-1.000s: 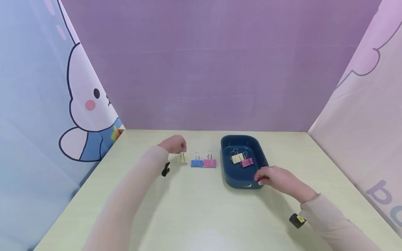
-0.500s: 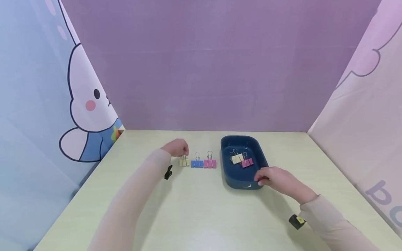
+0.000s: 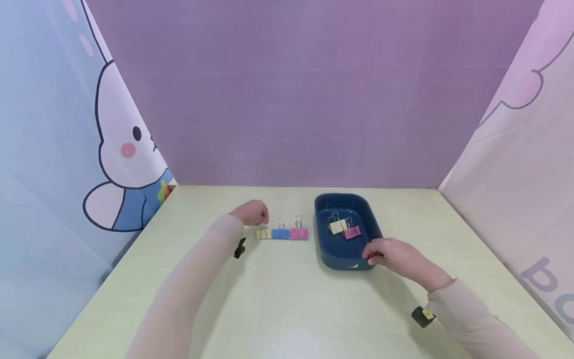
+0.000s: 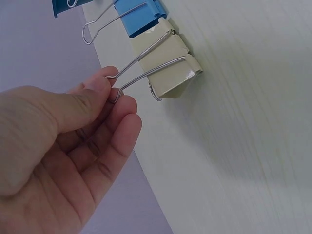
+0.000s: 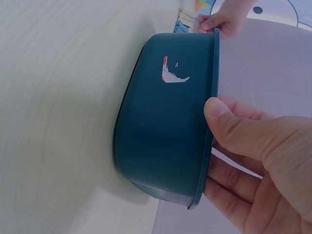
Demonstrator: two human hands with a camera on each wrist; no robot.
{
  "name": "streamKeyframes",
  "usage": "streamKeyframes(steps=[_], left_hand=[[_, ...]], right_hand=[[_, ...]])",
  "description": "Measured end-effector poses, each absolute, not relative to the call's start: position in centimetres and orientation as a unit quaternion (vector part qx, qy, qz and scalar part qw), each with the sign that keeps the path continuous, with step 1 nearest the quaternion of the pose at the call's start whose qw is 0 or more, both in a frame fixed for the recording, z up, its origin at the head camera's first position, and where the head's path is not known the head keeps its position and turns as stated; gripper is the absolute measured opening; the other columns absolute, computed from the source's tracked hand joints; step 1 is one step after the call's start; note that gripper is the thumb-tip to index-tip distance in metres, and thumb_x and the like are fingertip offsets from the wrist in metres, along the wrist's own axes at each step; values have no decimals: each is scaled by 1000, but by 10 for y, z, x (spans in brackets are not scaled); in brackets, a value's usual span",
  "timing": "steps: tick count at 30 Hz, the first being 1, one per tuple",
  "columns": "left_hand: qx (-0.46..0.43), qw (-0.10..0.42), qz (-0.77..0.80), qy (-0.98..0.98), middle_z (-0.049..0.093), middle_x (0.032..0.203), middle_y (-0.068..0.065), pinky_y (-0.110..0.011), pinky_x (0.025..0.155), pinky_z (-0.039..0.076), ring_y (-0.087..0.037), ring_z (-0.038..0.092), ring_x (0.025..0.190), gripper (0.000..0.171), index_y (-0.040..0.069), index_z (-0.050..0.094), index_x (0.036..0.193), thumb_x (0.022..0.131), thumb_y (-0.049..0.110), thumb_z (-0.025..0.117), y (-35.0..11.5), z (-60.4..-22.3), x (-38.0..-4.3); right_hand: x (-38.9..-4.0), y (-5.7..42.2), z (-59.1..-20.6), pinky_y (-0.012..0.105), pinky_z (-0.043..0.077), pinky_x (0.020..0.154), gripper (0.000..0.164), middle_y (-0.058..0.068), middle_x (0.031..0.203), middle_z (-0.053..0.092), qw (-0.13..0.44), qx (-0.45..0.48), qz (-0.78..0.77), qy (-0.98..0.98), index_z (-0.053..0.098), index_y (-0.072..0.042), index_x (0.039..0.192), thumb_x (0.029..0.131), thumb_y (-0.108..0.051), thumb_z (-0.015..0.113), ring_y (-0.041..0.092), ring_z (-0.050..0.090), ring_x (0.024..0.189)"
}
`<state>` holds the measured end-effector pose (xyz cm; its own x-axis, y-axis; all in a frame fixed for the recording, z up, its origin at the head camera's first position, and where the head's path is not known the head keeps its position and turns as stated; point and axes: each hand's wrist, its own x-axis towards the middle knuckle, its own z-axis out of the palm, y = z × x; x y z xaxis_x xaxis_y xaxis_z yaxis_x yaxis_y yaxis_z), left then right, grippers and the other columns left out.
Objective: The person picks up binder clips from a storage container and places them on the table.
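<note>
My left hand [image 3: 252,213] pinches the wire handle of a pale yellow binder clip [image 4: 168,66] between thumb and fingertips. That clip stands on the table at the left end of a row, right beside a blue binder clip [image 3: 281,234], with a pink binder clip [image 3: 299,234] to its right. My right hand [image 3: 394,255] grips the near right corner of a dark blue tray [image 5: 161,117], thumb on the outer wall and fingers over the rim. Inside the tray lie another yellow binder clip [image 3: 338,227] and another pink binder clip [image 3: 352,232], leaning together.
The pale wooden table [image 3: 287,304] ends at a purple backdrop [image 3: 296,99]. A curtain with a cartoon rabbit [image 3: 130,134] hangs at the left, and a light printed curtain [image 3: 515,189] at the right.
My left hand has moved slightly right and toward me, bringing the yellow binder clip up beside the blue one. My right hand and the tray have stayed in place.
</note>
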<state>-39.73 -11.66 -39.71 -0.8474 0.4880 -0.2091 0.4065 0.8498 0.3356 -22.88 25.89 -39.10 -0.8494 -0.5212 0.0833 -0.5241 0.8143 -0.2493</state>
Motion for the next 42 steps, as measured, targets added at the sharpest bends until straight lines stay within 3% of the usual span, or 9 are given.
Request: streamKeyframes(steps=[18,26,28,35,42], left_hand=[[237,153,149,948,69,100,-10,-35,87,52,-16,60,85,22,4,69,105,99,8,49,-114,-399,-397],[277,104,104,950,68,115,-10,-40,97,49,-25,63,107,25,4,66,114,100,19,51,-101,-377,-407],[285,100,107,947,67,117,-12,-40,98,49,-27,63,109,27,3,65,116,100,19,51,-90,-361,-409],[330,73,115,934,68,97,-12,-30,75,52,-17,59,78,23,2,65,105,100,18,50,-26,-307,-405],[360,43,72,929,68,97,-6,-30,81,51,-17,62,85,23,7,67,105,101,22,50,39,-301,-387]], right_hand=[[-226,261,-393,29,57,74,13,-8,89,69,7,262,126,-957,72,-16,94,83,-11,74,7,62,78],[-226,264,-393,29,57,74,12,-8,89,69,8,262,121,-958,71,-16,94,83,-11,74,6,61,78],[-224,264,-392,29,57,74,12,-8,89,69,8,260,122,-958,71,-16,94,83,-11,74,6,61,78],[-221,262,-391,29,57,74,13,-7,89,69,3,257,129,-958,72,-15,94,83,-10,74,7,62,78],[-221,259,-390,28,57,74,12,-7,90,69,8,260,130,-957,72,-15,95,83,-10,74,7,62,79]])
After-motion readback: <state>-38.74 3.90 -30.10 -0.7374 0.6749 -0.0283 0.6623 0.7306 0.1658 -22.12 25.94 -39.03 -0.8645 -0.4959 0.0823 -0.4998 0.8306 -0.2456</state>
